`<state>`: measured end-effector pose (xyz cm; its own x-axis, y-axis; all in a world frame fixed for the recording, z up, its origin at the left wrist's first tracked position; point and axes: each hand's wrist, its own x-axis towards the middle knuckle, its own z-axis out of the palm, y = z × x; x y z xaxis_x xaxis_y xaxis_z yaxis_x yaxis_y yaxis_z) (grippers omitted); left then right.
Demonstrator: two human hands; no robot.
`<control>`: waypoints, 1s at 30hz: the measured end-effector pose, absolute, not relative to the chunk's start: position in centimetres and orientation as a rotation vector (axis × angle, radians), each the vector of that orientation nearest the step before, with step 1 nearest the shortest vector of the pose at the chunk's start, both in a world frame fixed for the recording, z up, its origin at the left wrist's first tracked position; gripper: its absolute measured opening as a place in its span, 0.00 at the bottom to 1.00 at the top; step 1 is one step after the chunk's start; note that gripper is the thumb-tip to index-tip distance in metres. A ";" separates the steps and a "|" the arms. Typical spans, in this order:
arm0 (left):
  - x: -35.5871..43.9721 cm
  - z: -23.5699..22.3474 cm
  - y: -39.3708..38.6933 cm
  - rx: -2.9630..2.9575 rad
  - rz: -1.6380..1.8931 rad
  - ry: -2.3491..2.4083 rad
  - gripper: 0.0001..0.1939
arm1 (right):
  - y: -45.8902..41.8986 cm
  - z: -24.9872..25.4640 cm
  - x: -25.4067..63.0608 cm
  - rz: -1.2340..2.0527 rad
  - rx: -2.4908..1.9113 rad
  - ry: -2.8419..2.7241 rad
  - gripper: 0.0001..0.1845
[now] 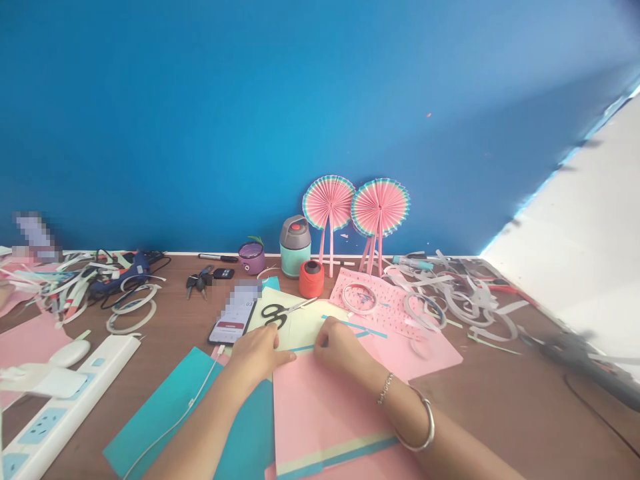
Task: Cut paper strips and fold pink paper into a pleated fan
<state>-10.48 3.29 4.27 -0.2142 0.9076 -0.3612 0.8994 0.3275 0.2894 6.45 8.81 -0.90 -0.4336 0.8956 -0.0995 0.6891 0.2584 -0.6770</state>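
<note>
A pink paper sheet (325,407) lies in front of me, with a pale yellow and a blue band along its near edge. At its far edge runs a narrow blue paper strip (303,348). My left hand (257,350) rests at the far left corner, its thumb stretched flat towards the strip. Over the right end of the strip, my right hand (340,347) has its fingers pinched together; the fingertips are partly hidden. Just beyond the hands, black-handled scissors (283,312) lie on pale yellow paper (300,327). More blue strips (373,330) lie right of them.
A phone (233,323) and blue-green paper (165,407) lie left, crossed by a white cable. Two pink paper fans (330,203) lean on the wall behind a flask (295,250) and red thread spool (311,280). Tape scraps (465,307) and a power strip (75,400) flank the table.
</note>
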 end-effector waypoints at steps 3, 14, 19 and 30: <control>-10.5 4.1 3.3 1.584 0.016 2.137 0.16 | 8.8 -0.9 6.4 0.944 -1.454 -2.238 0.08; -10.6 4.0 3.4 1.594 0.019 2.129 0.16 | 10.2 -0.5 7.4 1.016 -1.501 -2.213 0.08; -10.7 3.7 3.4 1.600 0.026 2.130 0.15 | 10.6 -1.2 7.5 1.024 -1.468 -2.204 0.08; -11.2 2.8 3.9 1.666 -0.028 2.105 0.13 | 11.5 3.3 9.6 1.969 -0.983 -1.273 0.14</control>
<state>-11.20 3.87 2.83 -0.1668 0.9186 -0.3583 0.9277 0.2692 0.2585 9.64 11.51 3.32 -0.5530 0.7901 -0.2645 -0.0829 -0.3681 -0.9261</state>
